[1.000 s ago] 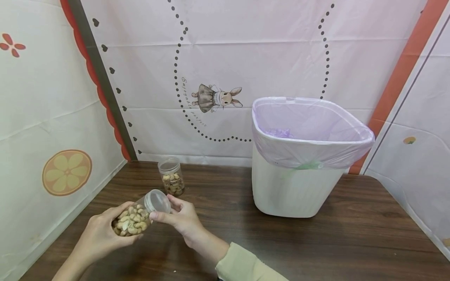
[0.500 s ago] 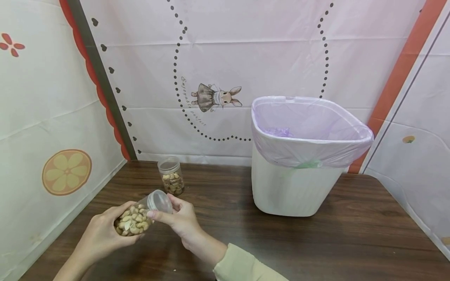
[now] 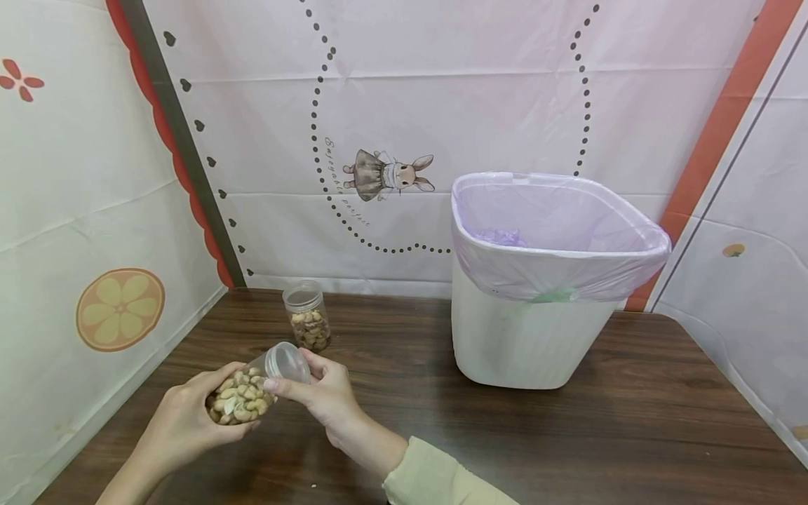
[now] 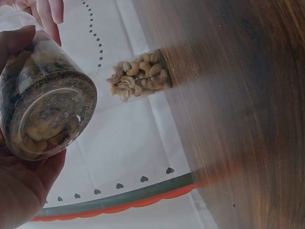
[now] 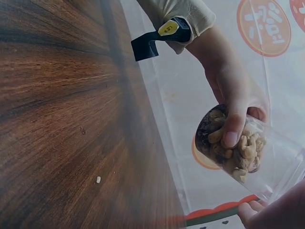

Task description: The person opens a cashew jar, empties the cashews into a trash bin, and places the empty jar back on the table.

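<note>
Clear plastic, the jar of cashews (image 3: 243, 394) lies tilted above the table (image 3: 568, 435): our left hand (image 3: 179, 424) wraps its body to steady it while our right hand (image 3: 325, 394) pinches the lid (image 3: 287, 361). We count two nut jars, the second jar (image 3: 306, 316) upright behind, and one lined bin (image 3: 536, 280).

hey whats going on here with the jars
A person holds a clear jar of cashews tilted above the wooden table. The left hand grips its body and the right hand grips its lid. A second jar stands behind, left of a lined white bin.
</note>
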A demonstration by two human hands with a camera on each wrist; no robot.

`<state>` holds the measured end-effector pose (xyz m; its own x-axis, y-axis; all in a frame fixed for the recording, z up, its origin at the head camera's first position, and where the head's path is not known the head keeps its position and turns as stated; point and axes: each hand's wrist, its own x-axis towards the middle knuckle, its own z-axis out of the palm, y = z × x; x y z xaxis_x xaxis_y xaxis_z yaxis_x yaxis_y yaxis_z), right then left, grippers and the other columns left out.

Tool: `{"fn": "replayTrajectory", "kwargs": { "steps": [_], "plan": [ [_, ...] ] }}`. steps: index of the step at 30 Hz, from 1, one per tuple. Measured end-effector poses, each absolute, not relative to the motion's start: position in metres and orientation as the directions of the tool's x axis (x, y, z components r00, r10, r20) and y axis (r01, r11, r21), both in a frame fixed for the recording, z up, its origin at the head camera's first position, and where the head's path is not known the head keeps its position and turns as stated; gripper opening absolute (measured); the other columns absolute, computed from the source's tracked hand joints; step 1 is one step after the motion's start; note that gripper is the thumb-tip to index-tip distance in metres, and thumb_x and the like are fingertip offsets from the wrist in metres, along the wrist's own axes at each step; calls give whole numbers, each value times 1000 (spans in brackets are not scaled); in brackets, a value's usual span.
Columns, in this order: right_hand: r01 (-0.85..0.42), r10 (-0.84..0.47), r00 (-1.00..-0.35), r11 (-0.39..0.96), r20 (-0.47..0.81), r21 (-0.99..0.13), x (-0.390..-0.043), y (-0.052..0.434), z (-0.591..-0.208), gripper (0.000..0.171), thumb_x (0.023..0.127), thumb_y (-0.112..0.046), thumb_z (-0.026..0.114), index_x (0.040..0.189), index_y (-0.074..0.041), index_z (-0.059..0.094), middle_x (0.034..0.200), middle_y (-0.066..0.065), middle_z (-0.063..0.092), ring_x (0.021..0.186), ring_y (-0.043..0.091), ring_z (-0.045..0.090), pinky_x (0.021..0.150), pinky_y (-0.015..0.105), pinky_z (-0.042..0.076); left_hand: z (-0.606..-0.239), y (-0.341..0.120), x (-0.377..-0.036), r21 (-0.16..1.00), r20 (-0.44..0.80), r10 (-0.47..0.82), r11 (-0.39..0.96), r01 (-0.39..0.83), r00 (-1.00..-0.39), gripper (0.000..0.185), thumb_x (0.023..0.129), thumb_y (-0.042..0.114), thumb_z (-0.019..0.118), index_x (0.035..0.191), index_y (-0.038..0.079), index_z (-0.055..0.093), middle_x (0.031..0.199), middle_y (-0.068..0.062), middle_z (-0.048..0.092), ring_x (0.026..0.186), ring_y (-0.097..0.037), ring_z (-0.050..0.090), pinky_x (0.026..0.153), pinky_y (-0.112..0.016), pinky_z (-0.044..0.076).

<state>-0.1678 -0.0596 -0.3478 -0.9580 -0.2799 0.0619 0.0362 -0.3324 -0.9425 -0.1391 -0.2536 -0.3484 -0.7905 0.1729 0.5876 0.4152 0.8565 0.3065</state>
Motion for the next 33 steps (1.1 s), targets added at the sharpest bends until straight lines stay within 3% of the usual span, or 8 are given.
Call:
{"fn": "replayTrajectory", "kwargs": {
  "steps": [13, 23, 33],
  "plan": [
    [37, -330, -941, -330, 79, -943, -171, -57, -347, 61, 71, -10, 76, 126, 1, 51, 107, 6, 64, 98, 17, 61, 83, 28, 48, -349, -255, -140, 325, 567, 173, 851, 412, -805, 74, 42, 29, 91, 107, 10, 63, 90, -7, 66, 76, -8, 56, 58, -27, 47],
    [46, -361, -929, -326, 79, -944, -173, -54, -348, 65, 71, -6, 75, 129, 4, 46, 108, 7, 63, 96, 17, 61, 82, 28, 49, -350, -257, -140, 370, 538, 170, 832, 413, -826, 73, 44, 29, 91, 109, 11, 62, 90, -6, 66, 73, -1, 53, 56, -25, 45],
    [27, -415, -903, -309, 109, -951, -176, -50, -349, 67, 71, -3, 74, 131, -1, 46, 116, 7, 61, 99, 14, 59, 84, 26, 47, -350, -257, -139, 377, 536, 179, 824, 423, -825, 75, 44, 30, 91, 109, 9, 62, 92, -8, 67, 74, 0, 54, 56, -24, 46]
  ]
}}
